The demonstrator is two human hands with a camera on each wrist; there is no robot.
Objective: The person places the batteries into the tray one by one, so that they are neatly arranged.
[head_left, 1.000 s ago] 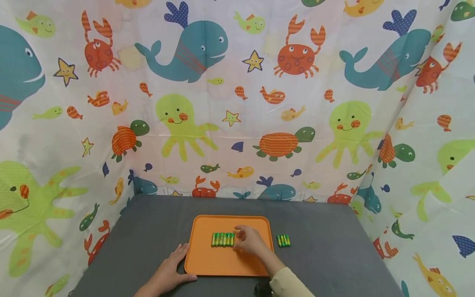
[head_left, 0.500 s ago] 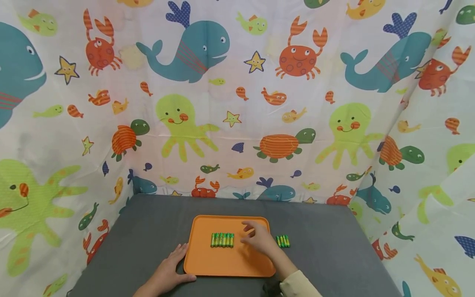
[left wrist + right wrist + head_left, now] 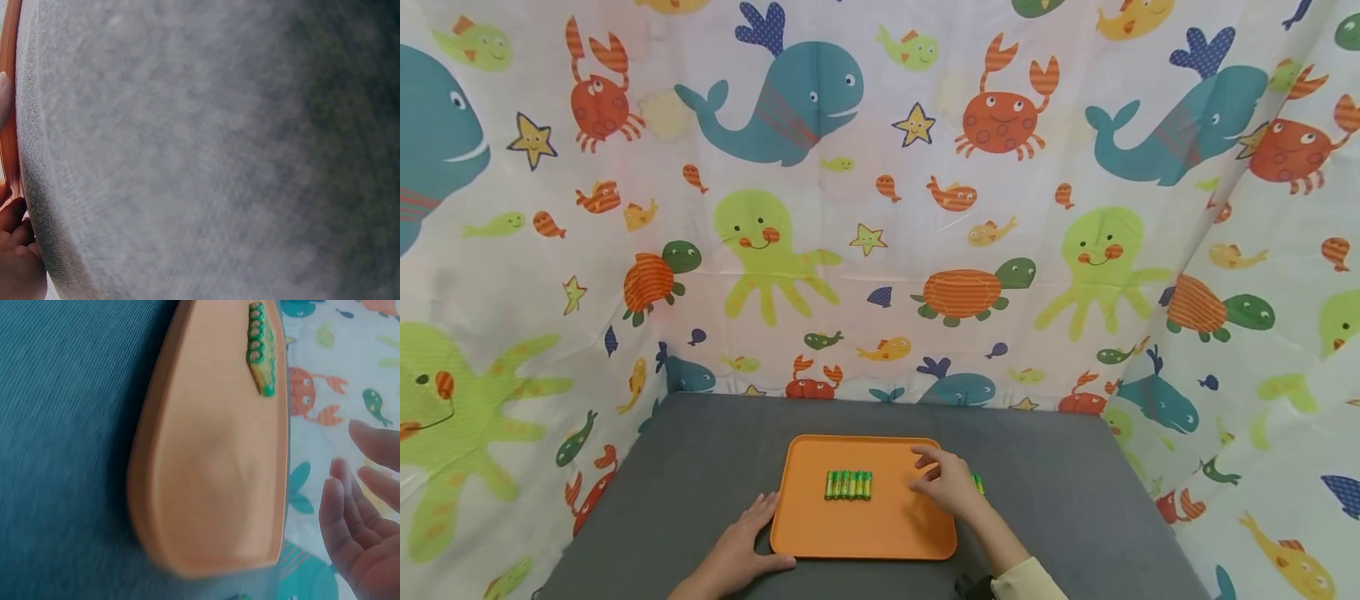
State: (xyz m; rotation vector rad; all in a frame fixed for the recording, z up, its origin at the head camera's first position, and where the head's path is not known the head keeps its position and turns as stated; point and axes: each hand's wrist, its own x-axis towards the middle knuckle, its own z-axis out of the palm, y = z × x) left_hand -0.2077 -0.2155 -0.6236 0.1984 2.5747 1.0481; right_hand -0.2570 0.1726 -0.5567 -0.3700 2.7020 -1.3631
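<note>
Right hand (image 3: 951,483), fingers parted, empty, has shifted rightward across orange rectangular tray (image 3: 850,536); spread left hand (image 3: 739,542) touches left rim; green cylindrical batteries (image 3: 846,486) inside.

the tray (image 3: 865,533) looks smooth and plastic, the tablecloth (image 3: 1060,475) matt (woven).

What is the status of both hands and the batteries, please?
Left hand at tray edge. Right hand empty, over tray. Batteries in a row on tray. More batteries beside tray, partly hidden by right hand.
</note>
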